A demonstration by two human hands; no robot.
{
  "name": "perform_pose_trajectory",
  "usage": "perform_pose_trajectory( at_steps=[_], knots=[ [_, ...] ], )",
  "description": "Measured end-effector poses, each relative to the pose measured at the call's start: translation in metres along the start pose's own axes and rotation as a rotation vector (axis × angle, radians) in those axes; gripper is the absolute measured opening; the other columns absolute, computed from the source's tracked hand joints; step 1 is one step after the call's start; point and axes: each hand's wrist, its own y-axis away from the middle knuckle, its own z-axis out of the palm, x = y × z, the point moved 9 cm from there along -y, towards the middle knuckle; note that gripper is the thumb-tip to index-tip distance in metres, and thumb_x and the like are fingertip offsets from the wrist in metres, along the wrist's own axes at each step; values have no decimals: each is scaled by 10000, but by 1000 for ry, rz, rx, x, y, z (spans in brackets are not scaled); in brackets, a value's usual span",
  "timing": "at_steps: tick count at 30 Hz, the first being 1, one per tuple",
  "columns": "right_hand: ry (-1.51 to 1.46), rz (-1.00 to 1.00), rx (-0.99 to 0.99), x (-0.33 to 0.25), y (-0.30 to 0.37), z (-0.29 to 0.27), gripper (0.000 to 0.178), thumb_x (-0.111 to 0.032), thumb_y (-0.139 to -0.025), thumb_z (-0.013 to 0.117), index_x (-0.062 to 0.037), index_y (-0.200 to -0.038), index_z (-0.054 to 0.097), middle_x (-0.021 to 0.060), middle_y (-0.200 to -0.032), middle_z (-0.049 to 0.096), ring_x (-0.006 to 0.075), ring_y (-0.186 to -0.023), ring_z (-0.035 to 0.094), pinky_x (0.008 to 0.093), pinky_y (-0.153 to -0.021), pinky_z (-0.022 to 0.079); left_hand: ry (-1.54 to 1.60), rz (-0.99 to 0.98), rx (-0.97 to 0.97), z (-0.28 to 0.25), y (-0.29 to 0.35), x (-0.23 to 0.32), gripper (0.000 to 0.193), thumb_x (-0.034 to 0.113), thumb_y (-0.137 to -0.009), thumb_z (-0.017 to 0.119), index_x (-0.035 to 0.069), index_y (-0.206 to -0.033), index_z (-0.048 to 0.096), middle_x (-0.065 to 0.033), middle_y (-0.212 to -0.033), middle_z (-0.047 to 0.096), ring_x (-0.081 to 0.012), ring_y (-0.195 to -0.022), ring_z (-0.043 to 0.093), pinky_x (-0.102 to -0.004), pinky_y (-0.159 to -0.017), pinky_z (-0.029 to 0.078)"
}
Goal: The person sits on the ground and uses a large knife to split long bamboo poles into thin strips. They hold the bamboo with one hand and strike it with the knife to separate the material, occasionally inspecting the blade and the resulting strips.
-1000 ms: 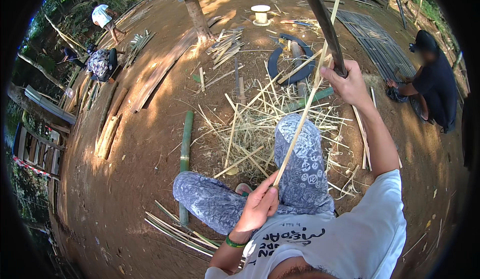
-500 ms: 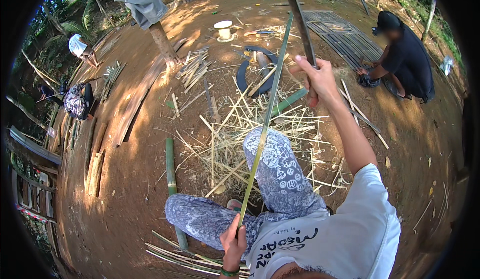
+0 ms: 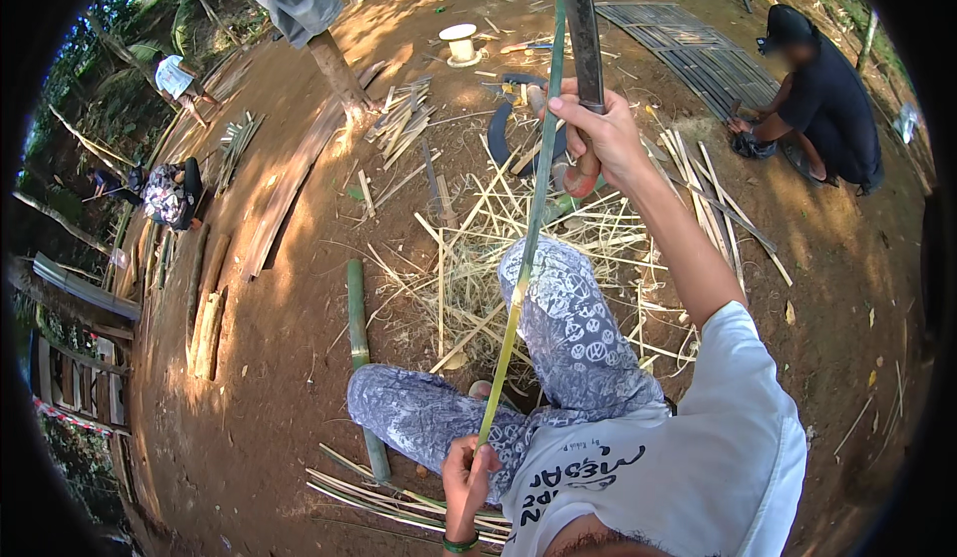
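A long bamboo strip (image 3: 521, 293), green at the far end and yellowish near me, slants up across my bent leg. Its near end is pinched in my left hand (image 3: 469, 473), close to my shirt. Closed round the wooden handle of a machete (image 3: 580, 33), my right hand (image 3: 608, 140) is by the strip's upper part. The dark blade points up and away, beside the strip's far end. My right thumb reaches the strip and seems to touch it. Part of the handle is hidden by my fingers.
Bamboo shavings and slivers (image 3: 469, 288) litter the ground beyond my legs. A green bamboo pole (image 3: 357, 313) lies to the left, and cut strips (image 3: 364, 497) lie at my left side. A person in dark clothes (image 3: 827, 108) crouches at the right, near a slatted bamboo panel (image 3: 688, 53).
My right hand and the machete have moved left, up against the strip, and the blade is more upright. My left hand keeps its hold. The whole view has shifted slightly.
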Motion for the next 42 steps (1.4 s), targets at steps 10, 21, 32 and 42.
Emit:
perform_pose_trajectory(
  at_steps=[10, 21, 32, 42],
  knots=[
    [-94, 23, -17, 27, -36, 41, 391, -162, -853, 793, -4, -1128, 565, 3, -786, 597, 59, -531, 509, 231, -474, 423, 24, -109, 98, -54, -40, 17, 295, 205, -1051, 535, -27, -961, 695, 88, -590, 410, -1, -523, 320, -205, -465, 226],
    [-143, 48, 18, 74, -103, 81, 348, -201, -826, 825, -58, -1011, 568, -17, -763, 548, 75, -527, 507, 238, -473, 431, -649, 285, 653, -126, -107, 90, 270, 172, -995, 596, -46, -852, 665, -148, -576, 480, -169, -516, 422, -358, -503, 347],
    [-269, 129, 323, 166, -146, 36, 280, -88, -860, 745, -44, -998, 505, 49, -767, 608, 119, -494, 519, 271, -446, 457, -751, 362, 490, -207, -270, 123, 235, 232, -883, 742, -2, -890, 715, -145, -667, 637, -219, -584, 595, -350, -596, 471],
    [-94, 152, 422, 223, -159, -43, 236, -140, -927, 696, -66, -882, 477, 64, -719, 594, 145, -472, 535, 293, -406, 453, -498, 153, 234, -169, -342, 37, 241, 233, -831, 791, -3, -845, 743, -21, -655, 640, -77, -625, 546, -292, -584, 441]
  ],
)
